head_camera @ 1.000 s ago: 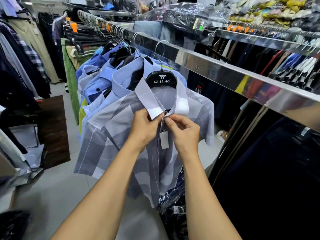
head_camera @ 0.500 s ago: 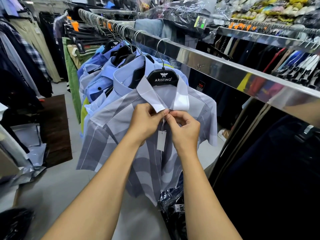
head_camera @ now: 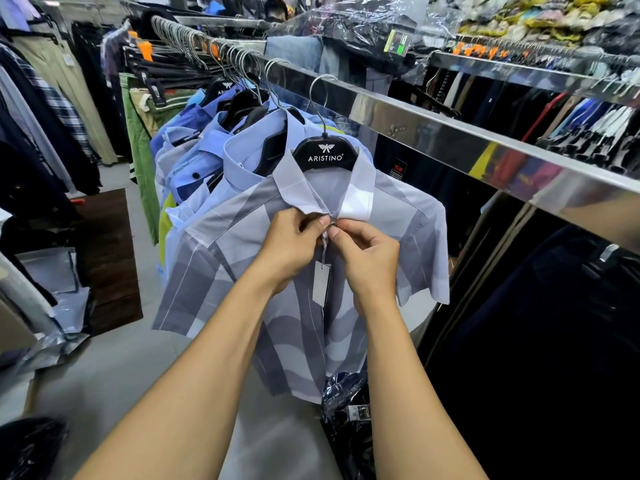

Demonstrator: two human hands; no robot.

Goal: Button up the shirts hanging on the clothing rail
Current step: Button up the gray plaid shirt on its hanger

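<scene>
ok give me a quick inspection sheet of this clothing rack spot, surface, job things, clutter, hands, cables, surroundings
surface: steel clothing rail, shirts hung along it on hangers; grey floor below.
job's things: grey patterned shirt at the front on a black hanger; collar drawn together at the top button; paper tag hangs down the placket. Blue shirts behind it.
clutter: plastic-wrapped garments on the floor under the shirt; grey plastic bags at left.
hands: left hand and right hand both pinch the shirt front just under the collar.
cables: nothing seen.
surroundings: dark garments at right, trousers at left.
</scene>
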